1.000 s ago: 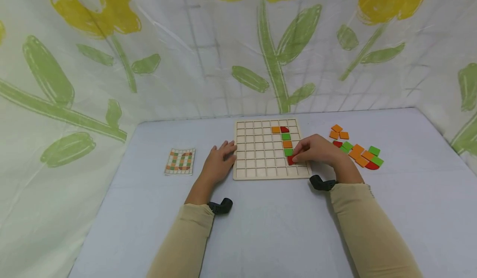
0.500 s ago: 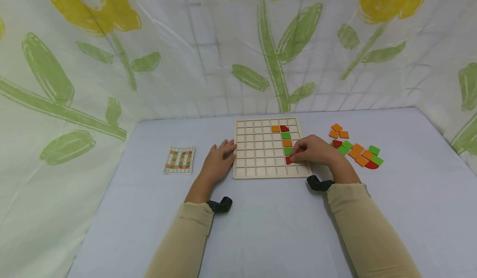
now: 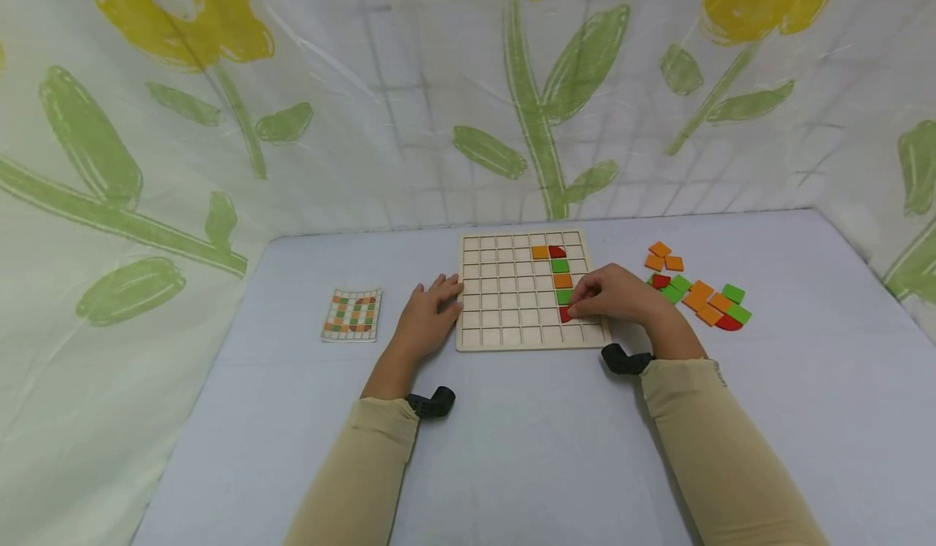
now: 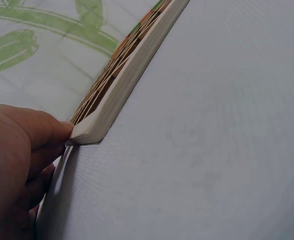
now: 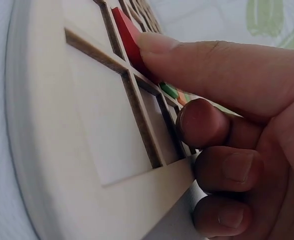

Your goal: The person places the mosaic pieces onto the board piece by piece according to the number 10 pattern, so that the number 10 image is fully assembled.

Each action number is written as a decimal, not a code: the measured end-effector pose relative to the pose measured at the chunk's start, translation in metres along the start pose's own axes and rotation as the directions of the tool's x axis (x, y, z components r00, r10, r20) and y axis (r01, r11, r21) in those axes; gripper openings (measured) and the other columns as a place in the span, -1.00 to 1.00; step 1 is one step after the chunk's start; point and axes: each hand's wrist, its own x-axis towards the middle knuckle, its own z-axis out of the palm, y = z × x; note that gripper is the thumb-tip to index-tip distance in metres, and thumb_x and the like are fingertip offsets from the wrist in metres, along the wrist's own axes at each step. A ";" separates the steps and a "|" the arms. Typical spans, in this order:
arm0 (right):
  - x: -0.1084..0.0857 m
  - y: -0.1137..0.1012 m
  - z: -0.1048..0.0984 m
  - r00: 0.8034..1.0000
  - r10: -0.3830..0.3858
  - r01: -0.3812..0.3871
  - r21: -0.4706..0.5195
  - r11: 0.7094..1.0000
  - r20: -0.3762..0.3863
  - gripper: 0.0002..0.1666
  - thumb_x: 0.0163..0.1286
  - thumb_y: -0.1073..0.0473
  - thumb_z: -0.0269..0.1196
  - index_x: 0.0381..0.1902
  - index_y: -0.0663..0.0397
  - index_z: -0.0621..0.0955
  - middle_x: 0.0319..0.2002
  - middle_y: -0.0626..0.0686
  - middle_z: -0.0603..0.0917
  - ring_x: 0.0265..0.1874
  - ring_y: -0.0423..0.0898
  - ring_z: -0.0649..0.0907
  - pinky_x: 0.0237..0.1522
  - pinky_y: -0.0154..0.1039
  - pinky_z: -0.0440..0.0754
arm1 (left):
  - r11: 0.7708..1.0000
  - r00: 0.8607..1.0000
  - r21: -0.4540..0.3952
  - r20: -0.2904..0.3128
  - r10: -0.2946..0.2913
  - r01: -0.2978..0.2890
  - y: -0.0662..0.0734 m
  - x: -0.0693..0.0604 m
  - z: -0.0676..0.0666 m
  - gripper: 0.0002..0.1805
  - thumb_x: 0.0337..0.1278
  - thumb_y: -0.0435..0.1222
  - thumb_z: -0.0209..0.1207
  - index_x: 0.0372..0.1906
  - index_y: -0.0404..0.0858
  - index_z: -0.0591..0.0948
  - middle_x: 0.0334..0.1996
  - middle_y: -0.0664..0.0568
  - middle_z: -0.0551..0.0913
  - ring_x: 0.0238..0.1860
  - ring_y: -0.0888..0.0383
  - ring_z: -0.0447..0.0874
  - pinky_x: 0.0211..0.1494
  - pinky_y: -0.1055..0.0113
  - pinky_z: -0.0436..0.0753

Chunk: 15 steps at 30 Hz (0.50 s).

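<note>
A wooden grid board (image 3: 512, 347) lies on the table. My right hand (image 3: 617, 296) holds a red piece (image 3: 564, 314) by its right side, at a square below a green tile (image 3: 564, 296). In the right wrist view, the thumb of my right hand (image 5: 237, 95) lies on the red piece (image 5: 129, 42), which sits slightly tilted at its square. My left hand (image 3: 426, 318) rests at the board's left edge, fingers loosely extended. In the left wrist view, my left hand (image 4: 17, 160) touches the board's near corner (image 4: 89, 131).
A small pattern card (image 3: 352, 315) lies left of the board. Right of it are loose orange tiles (image 3: 699, 293), green tiles (image 3: 734, 293) and red pieces (image 3: 729, 323). On the board, other orange, green and red pieces form a bent line. A flowered cloth hangs behind.
My right hand has shifted slightly left with the red piece, which has moved from a skewed position into line under the green tile. My left hand has stayed at the board's edge.
</note>
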 end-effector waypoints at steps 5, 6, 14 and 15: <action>-0.002 -0.001 -0.003 0.999 0.024 -0.024 0.010 1.000 -0.030 -0.83 0.22 -0.03 0.42 -0.31 -0.11 0.75 -0.38 -0.05 0.69 -0.26 -0.04 0.53 -0.23 -0.23 0.49 | 1.000 1.000 -0.002 0.004 -0.012 0.012 0.001 -0.001 -0.001 -0.54 0.42 -0.17 0.08 0.35 -0.14 0.49 0.45 0.16 0.34 0.54 0.18 0.10 0.65 0.19 -0.18; -0.002 -0.001 -0.004 0.998 0.036 -0.035 0.013 0.999 -0.051 -0.81 0.24 -0.04 0.40 -0.28 -0.11 0.75 -0.33 -0.04 0.70 -0.23 -0.03 0.53 -0.22 -0.23 0.49 | 1.000 1.000 -0.003 0.005 -0.014 0.014 0.002 -0.002 -0.001 -0.54 0.42 -0.17 0.08 0.35 -0.14 0.49 0.45 0.16 0.34 0.54 0.18 0.10 0.65 0.19 -0.18; -0.011 0.017 -0.025 0.916 0.149 -0.166 -0.015 0.986 -0.372 -0.54 0.37 -0.09 0.26 0.11 0.01 0.65 -0.02 0.17 0.58 -0.10 0.09 0.47 -0.21 -0.11 0.51 | 1.000 1.000 -0.006 0.015 -0.022 0.022 0.003 -0.001 -0.001 -0.53 0.43 -0.16 0.07 0.37 -0.13 0.47 0.45 0.15 0.33 0.54 0.17 0.08 0.65 0.17 -0.20; -0.013 0.020 -0.028 0.902 0.155 -0.177 -0.018 0.984 -0.402 -0.52 0.38 -0.07 0.26 0.15 0.06 0.63 0.03 0.22 0.57 -0.05 0.14 0.48 -0.14 -0.04 0.54 | 1.000 1.000 -0.006 0.015 -0.024 0.024 0.003 -0.001 -0.001 -0.53 0.43 -0.16 0.07 0.37 -0.13 0.47 0.45 0.15 0.33 0.54 0.17 0.08 0.65 0.18 -0.20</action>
